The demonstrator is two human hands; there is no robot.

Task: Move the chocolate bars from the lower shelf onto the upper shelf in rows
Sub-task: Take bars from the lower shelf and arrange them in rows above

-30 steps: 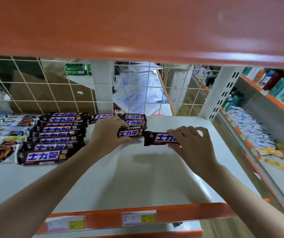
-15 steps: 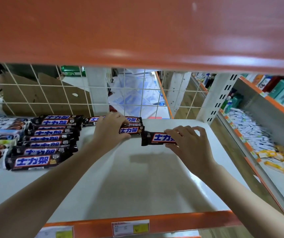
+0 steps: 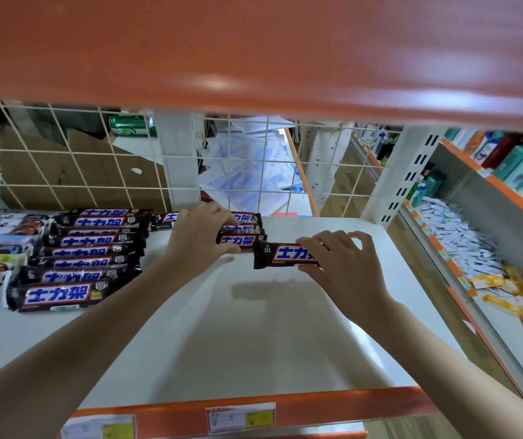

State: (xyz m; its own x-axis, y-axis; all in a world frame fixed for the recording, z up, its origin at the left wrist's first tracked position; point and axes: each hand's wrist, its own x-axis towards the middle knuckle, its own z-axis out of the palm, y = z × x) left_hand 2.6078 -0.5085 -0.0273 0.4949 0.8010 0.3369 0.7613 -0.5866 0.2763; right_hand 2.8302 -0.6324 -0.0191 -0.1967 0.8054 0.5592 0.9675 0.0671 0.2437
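**Two hands, two bars at the second row**

Right hand pinches a chocolate bar, long axis left-right, just above the white shelf. Left hand curls round the row's near bar, also lying left-right. Full row of bars sits far left.

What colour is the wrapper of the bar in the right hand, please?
Dark brown wrapper with blue lettering on a white, red-edged panel; head view.
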